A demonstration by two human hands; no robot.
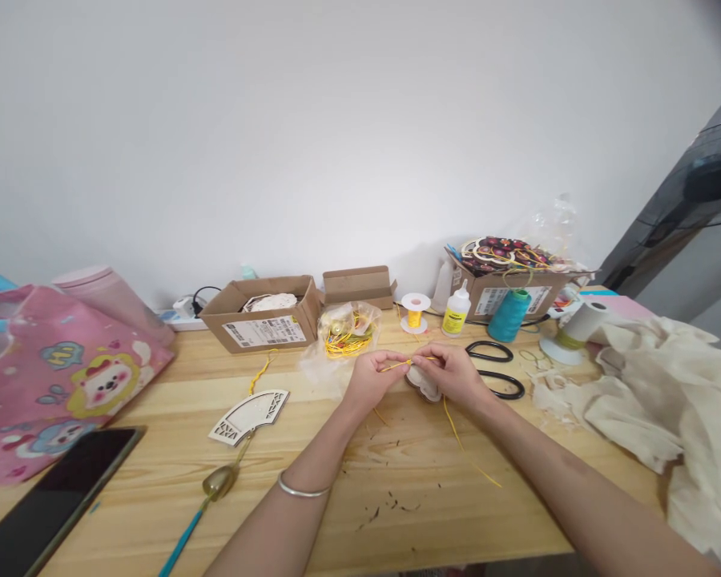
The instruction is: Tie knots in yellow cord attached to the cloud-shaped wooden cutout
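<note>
Over the middle of the table, my left hand (377,377) and my right hand (449,373) are close together, each pinching a yellow cord (409,362) between thumb and fingertips. A small knot or loop seems to sit between them, too small to make out. Beneath my right fingers hangs a pale wooden piece with a scalloped edge (424,385), partly hidden by that hand. One loose cord end trails down the tabletop to the right. Further left lies a fan-shaped wooden pendant (249,417) with yellow cord at its top and a bell-like gold bead and teal tassel below.
Behind my hands stand a bag of yellow cords (352,332), a spool of yellow cord (415,314), a glue bottle (457,308) and teal thread (509,315). Black-handled scissors (501,385) lie right. Cardboard boxes (264,330) line the wall; a phone (60,497) and cloth (685,401) flank the sides.
</note>
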